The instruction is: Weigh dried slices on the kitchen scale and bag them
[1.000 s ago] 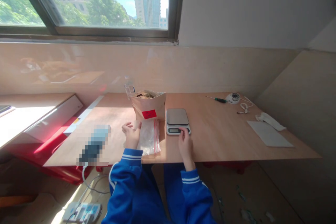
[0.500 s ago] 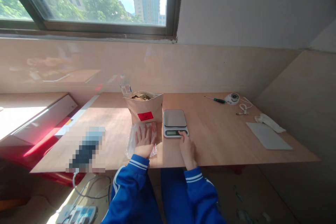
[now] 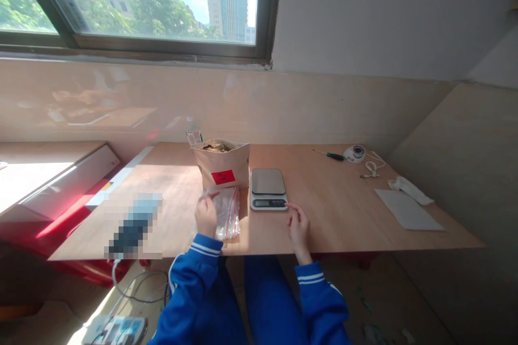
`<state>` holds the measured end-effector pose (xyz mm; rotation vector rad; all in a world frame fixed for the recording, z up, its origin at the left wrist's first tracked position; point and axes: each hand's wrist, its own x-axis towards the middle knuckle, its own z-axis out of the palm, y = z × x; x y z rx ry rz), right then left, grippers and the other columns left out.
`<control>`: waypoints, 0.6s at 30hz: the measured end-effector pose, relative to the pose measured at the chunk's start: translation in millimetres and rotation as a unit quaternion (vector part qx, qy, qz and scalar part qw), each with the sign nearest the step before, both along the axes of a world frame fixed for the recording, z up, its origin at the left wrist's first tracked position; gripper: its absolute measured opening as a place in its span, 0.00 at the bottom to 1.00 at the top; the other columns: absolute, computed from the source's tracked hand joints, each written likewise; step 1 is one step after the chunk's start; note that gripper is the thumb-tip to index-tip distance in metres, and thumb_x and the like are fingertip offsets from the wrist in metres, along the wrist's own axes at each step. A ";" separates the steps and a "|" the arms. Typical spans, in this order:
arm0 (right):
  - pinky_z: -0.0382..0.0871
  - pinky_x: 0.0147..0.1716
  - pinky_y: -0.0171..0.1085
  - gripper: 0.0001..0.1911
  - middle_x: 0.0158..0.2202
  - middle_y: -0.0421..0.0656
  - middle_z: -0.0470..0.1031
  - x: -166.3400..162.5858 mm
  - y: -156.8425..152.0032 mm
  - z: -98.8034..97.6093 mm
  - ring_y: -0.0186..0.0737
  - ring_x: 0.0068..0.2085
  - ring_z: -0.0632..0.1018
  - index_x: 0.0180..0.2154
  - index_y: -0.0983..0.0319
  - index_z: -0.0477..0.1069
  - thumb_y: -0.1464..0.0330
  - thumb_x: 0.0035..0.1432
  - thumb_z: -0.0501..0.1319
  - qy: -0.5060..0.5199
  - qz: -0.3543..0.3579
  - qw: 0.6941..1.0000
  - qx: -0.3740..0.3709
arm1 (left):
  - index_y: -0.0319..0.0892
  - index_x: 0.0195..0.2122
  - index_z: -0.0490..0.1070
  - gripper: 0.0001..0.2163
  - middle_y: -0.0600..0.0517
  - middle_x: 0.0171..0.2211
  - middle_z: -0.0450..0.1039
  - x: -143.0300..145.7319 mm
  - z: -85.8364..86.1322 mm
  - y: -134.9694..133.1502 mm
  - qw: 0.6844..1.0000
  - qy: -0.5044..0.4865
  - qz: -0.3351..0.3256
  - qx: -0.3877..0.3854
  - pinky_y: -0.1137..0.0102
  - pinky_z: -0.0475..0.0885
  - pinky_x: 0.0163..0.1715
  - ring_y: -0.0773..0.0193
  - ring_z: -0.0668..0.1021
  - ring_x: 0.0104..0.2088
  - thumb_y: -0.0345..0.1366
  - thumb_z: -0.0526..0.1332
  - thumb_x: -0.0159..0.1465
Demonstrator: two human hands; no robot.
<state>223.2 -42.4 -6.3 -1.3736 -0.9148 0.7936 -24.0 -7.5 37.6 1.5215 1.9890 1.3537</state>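
My left hand (image 3: 206,215) pinches the top corner of a clear zip bag with a red seal (image 3: 226,213), lifting that edge off the wooden table (image 3: 335,210). Just behind the zip bag stands an open brown paper bag with a red label (image 3: 222,164), filled with dried pieces. To its right sits a small digital kitchen scale (image 3: 267,188). My right hand (image 3: 298,223) rests on the table just right of the scale's front corner, fingers loosely curled and holding nothing. Both arms wear blue sleeves with white stripes.
A plastic bottle (image 3: 193,133) stands behind the paper bag. At the far right lie a green-handled screwdriver (image 3: 331,155), a small round white device (image 3: 354,152) with a cord, a grey sheet (image 3: 407,209) and white cloth (image 3: 409,188). A blurred object (image 3: 133,225) lies at left.
My left hand went from lying flat on the zip bag to pinching its upper edge. My right hand drew back from the scale's buttons to the table beside it.
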 end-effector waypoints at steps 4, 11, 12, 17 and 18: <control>0.44 0.12 0.28 0.16 0.17 0.31 0.57 0.1 0.0 -0.9 0.26 0.14 0.53 0.38 0.63 0.70 0.59 0.57 0.52 0.084 -0.011 0.996 -0.001 | 0.41 0.34 0.74 0.20 0.47 0.36 0.73 1.5 58.5 -8.3 0.987 0.017 0.036 0.155 0.64 0.68 0.45 0.61 0.75 0.40 0.40 0.43 0.68; 0.45 0.12 0.27 0.14 0.17 0.31 0.57 -0.9 -0.6 4.1 0.25 0.14 0.53 0.35 0.63 0.70 0.60 0.57 0.53 0.093 -0.007 0.996 0.004 | 0.41 0.39 0.72 0.11 0.49 0.39 0.73 5.2 179.2 -29.0 0.958 0.063 0.027 0.279 0.67 0.70 0.40 0.63 0.75 0.39 0.35 0.52 0.65; 0.45 0.12 0.28 0.14 0.17 0.31 0.58 -0.8 -0.4 4.2 0.25 0.14 0.54 0.35 0.63 0.70 0.60 0.57 0.53 0.086 -0.006 0.996 0.003 | 0.41 0.39 0.72 0.10 0.49 0.39 0.74 1.4 189.5 -32.2 0.957 0.070 0.021 0.279 0.68 0.70 0.38 0.65 0.76 0.37 0.35 0.52 0.65; 0.47 0.11 0.28 0.17 0.16 0.32 0.59 -1.1 2.0 1.6 0.26 0.14 0.56 0.34 0.63 0.71 0.56 0.57 0.53 0.040 -0.006 0.999 0.021 | 0.42 0.38 0.73 0.10 0.50 0.36 0.74 -18.3 203.4 -24.7 0.960 0.109 0.008 0.258 0.69 0.71 0.36 0.65 0.76 0.35 0.34 0.53 0.64; 0.47 0.11 0.28 0.18 0.16 0.32 0.59 -1.3 2.4 0.8 0.26 0.14 0.56 0.34 0.63 0.71 0.56 0.57 0.53 0.033 -0.006 0.999 0.023 | 0.41 0.39 0.73 0.10 0.49 0.38 0.74 -20.1 201.3 -16.2 0.957 0.126 0.005 0.260 0.69 0.70 0.38 0.65 0.75 0.37 0.34 0.53 0.64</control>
